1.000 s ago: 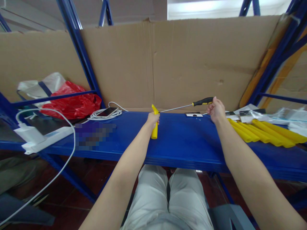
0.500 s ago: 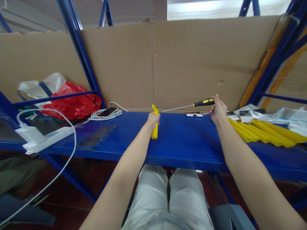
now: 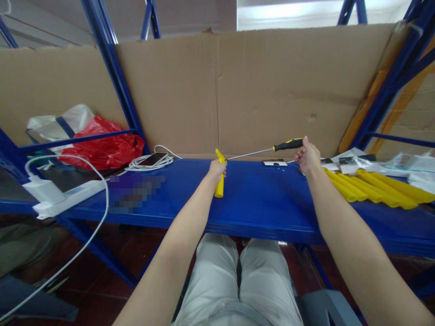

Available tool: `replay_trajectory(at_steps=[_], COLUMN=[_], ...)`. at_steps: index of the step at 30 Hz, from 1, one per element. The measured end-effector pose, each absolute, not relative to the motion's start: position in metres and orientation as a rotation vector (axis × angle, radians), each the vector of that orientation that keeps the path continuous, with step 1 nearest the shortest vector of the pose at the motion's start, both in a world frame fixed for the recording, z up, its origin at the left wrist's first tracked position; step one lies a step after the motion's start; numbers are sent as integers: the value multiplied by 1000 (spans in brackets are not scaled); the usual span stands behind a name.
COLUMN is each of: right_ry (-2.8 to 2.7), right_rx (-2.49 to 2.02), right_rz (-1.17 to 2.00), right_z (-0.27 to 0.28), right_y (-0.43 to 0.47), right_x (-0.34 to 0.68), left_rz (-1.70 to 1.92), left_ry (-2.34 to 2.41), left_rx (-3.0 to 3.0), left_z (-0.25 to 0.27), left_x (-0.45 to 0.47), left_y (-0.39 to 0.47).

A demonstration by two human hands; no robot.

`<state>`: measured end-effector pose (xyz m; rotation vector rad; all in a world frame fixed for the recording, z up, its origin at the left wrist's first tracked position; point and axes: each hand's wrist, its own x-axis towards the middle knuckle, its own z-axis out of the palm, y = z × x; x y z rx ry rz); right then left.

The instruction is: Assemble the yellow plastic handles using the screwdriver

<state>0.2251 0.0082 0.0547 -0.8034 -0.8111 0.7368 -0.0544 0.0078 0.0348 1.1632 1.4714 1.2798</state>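
Screwdriver (image 3: 288,144) stretches between the two hands, shaft pointing to nine o'clock, tip slightly low, black-and-yellow grip to three. The shaft meets a yellow piece (image 3: 219,187) whose long axis runs twelve to six. The left hand (image 3: 216,170) is closed around that piece; the right hand (image 3: 308,156), curled, holds the grip's end.

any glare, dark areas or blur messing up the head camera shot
Head view: a washed-out bright strip above the cardboard, top right; head view: deep shadow on the floor under the blue table; head view: a pixelated patch at the left, its contents unreadable; head view: the screwdriver makes out fine, though small detail looks soft.
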Motion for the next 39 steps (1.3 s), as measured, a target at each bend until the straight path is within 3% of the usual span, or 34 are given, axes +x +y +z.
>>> replay_trajectory(at_steps=[39], right_ry=[-681], right_rx=[-926], right_rz=[708], right_z=[56], right_y=[5], right_x=[224], left_rz=[1288], left_ry=[1464], left_rx=[1177], left_z=[35], left_x=[-54], left_y=[6])
